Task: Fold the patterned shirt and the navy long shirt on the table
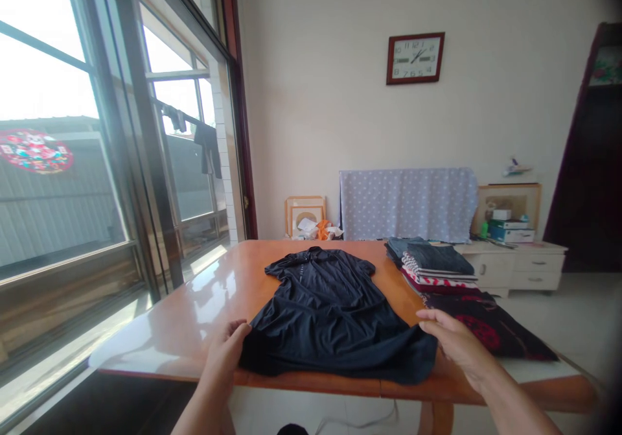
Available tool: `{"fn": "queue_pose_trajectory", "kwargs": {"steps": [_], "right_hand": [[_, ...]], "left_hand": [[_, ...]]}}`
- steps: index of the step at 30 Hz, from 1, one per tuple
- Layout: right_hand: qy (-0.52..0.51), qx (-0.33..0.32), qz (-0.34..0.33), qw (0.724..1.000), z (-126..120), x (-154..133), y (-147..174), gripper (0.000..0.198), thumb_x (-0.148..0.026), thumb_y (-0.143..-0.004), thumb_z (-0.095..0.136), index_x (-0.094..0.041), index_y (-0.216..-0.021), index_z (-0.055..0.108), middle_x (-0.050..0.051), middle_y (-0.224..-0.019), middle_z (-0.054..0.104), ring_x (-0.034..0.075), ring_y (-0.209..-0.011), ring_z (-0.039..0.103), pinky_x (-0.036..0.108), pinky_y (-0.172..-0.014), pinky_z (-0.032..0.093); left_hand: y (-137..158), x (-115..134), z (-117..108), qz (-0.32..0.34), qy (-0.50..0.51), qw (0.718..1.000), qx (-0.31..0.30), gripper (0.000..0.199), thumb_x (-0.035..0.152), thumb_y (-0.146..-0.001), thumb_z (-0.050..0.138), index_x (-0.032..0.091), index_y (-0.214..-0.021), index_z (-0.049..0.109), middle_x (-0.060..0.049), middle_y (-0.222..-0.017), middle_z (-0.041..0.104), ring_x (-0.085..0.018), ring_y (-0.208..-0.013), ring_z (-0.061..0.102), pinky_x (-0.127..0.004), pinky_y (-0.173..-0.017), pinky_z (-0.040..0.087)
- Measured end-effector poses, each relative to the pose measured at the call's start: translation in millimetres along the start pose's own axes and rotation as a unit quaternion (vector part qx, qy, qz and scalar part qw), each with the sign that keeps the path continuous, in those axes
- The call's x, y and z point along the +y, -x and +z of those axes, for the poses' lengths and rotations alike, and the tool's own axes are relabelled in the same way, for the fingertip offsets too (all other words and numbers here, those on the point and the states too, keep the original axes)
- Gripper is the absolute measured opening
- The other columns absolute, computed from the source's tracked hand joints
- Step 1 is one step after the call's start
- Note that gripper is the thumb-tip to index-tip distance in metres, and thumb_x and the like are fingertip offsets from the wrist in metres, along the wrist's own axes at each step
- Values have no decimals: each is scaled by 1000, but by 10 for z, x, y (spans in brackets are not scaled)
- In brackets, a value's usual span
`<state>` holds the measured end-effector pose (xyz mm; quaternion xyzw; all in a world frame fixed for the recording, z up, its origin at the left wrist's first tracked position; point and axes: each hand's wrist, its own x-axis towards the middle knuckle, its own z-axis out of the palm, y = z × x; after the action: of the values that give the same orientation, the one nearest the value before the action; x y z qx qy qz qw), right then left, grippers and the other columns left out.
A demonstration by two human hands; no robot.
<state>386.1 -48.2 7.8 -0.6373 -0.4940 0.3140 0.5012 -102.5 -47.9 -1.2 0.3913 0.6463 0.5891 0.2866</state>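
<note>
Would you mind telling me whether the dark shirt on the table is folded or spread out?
Spread out: the dark shirt lies flat on the table, both sleeves showing, its hem at the left hand and right hand.
</note>
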Motion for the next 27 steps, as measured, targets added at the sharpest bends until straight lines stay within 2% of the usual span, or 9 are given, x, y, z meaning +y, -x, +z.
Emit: {"fn": "queue_pose_trajectory", "kwargs": {"steps": [4,7,10,13,17,20,23,27], "right_hand": [[-33,35,-12,999,58,-17,-78,49,-50,-68,65,-20,-106,72,5,-83,72,18,-68,60,27,-59,44],[-43,53,-26,997,144,34,-166,46,-53,-70,64,-20,-102,72,6,-87,72,19,-72,60,28,-62,45],[-36,12,-30,999,271,78,-277,46,-54,-72,63,-19,-101,71,5,-81,70,17,-66,57,28,-60,43],[-25,-33,-23,999,416,90,-445,46,-56,-74,61,-19,-100,70,1,-66,63,15,-57,53,26,-52,38],[-9,-66,-16,998,614,44,-787,43,-55,-75,60,-19,-98,68,-3,-58,54,13,-50,48,24,-46,31],[-5,-76,-17,997,778,-38,-1107,37,-51,-77,60,-20,-96,67,-4,-58,55,11,-48,47,22,-45,31],[-4,-85,-20,996,954,-128,-1447,28,-44,-80,59,-19,-90,66,-3,-60,57,9,-47,47,21,-47,33],[-2,-106,29,994,1200,-172,-1933,18,-36,-81,59,-20,-86,64,-2,-64,60,7,-45,47,19,-44,31]], "left_hand": [[0,19,64,29,-91,995,-3,52,65,-71,62,17,-86,72,-6,-74,72,-30,-81,68,-37,-70,51],[-53,-1,84,38,-199,979,2,53,70,-76,55,20,-86,72,-8,-82,75,-35,-91,70,-42,-76,52],[-142,6,107,33,-320,947,8,56,71,-80,49,24,-99,73,-11,-98,76,-41,-108,66,-50,-87,49],[-291,39,164,45,-379,924,7,58,70,-82,46,25,-109,71,-13,-109,74,-43,-118,60,-54,-94,45],[-626,103,315,109,-383,917,-23,53,64,-86,45,23,-109,70,-12,-116,72,-38,-117,61,-49,-97,45],[-949,176,501,147,-372,915,-50,46,56,-87,47,20,-104,69,-12,-114,73,-33,-111,65,-41,-93,48],[-1286,265,745,164,-376,910,-66,35,48,-89,48,20,-99,67,-10,-104,75,-28,-103,68,-34,-84,49],[-1756,342,1111,161,-406,896,-86,25,41,-89,51,22,-96,64,-6,-94,75,-24,-92,70,-29,-73,47]]}}
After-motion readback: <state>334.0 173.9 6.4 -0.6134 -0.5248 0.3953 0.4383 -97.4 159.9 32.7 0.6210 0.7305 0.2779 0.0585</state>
